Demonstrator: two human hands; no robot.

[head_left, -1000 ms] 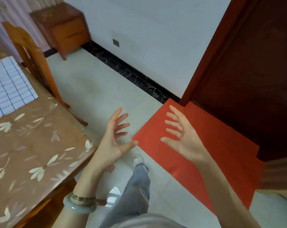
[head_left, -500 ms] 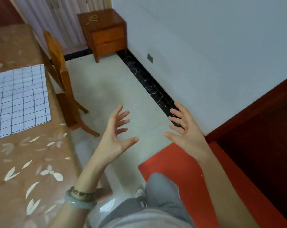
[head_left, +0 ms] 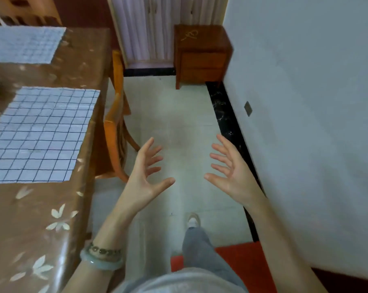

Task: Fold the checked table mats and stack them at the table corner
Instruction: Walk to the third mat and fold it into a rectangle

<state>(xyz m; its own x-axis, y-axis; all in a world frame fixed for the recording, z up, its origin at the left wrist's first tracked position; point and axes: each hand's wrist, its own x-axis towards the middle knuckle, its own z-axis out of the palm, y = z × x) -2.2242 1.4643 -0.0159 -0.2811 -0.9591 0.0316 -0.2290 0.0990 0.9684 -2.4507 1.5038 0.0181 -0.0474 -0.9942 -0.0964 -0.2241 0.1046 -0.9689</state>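
Two checked mats on table (head_left: 41,218), both flat, unfolded, nothing stacked yet. Near mat (head_left: 41,134) lies close to the table's right edge; far mat (head_left: 24,44) sits further up, partly cut by frame edge, blurred. Left hand (head_left: 146,176) and right hand (head_left: 231,172): both empty, fingers spread, palms facing each other, held over the floor to the right of the table, well apart from either mat. Wooden chair (head_left: 115,127) tucked at table edge, btwn body and near mat.

Step in hand (est.): approach, reach near mat first. To do well: turn to face table, take the two right corners w/ one hand each, carry over to opposite edge, match grid lines, press crease flat before 2nd fold. Watch chair back when reaching.
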